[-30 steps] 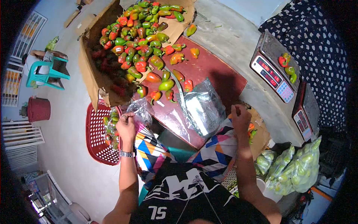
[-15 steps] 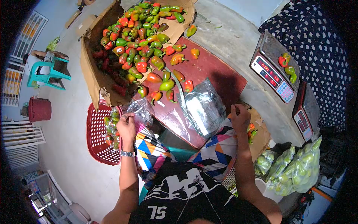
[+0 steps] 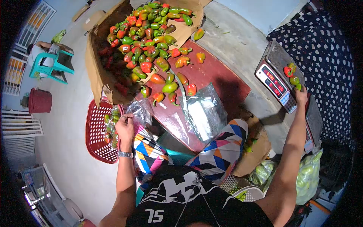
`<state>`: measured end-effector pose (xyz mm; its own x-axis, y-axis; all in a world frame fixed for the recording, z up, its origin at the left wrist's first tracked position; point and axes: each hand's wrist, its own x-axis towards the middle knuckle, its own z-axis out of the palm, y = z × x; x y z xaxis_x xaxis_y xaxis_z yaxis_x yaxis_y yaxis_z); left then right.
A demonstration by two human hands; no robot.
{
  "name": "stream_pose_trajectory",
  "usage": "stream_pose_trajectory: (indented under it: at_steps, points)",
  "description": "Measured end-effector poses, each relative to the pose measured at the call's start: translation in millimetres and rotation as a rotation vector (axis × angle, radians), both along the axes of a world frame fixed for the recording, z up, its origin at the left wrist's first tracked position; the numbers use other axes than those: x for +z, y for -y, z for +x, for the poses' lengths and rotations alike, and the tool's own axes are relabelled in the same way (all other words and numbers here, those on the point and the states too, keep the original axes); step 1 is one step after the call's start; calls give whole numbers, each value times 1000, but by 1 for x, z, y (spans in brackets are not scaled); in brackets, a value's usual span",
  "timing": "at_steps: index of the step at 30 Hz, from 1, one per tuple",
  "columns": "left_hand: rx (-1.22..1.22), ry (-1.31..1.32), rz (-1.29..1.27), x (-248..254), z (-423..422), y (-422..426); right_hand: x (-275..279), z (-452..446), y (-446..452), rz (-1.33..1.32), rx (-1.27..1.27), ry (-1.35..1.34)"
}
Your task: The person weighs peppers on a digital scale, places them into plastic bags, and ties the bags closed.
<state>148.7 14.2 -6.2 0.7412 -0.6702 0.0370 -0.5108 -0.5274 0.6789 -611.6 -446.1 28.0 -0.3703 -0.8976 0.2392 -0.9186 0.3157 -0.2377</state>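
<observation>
The left hand held the clear bag near the knee, its fingers pinched narrow, probably to keep the film within reach. The peppers lay on the scale, apparently for weighing. The right hand touched the lowest green pepper; whether its fingers had closed, I cannot tell. That pepper's long axis ran roughly toward the person, one end at the fingertips; which end was the stem was unclear.

The red table is carrying an open cardboard box across its far left part, while loose peppers are lying beside the box and clear plastic bags are resting toward the right edge, nearer the near corner.
</observation>
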Motion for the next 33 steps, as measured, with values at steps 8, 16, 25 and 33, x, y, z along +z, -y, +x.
stream_pose_trajectory:
  at_steps: [8,16,25,33]
  points:
    - [-24,-5,-70,-9,5,-2,-14,60,-34,-588,-563,525]
    - [-6,-125,-34,-19,8,1,-48,401,-125,64,1014,688]
    - [40,-108,-29,6,1,8,-83,570,40,-321,886,46]
    - [-4,-83,19,8,-2,14,-91,547,30,284,630,1583]
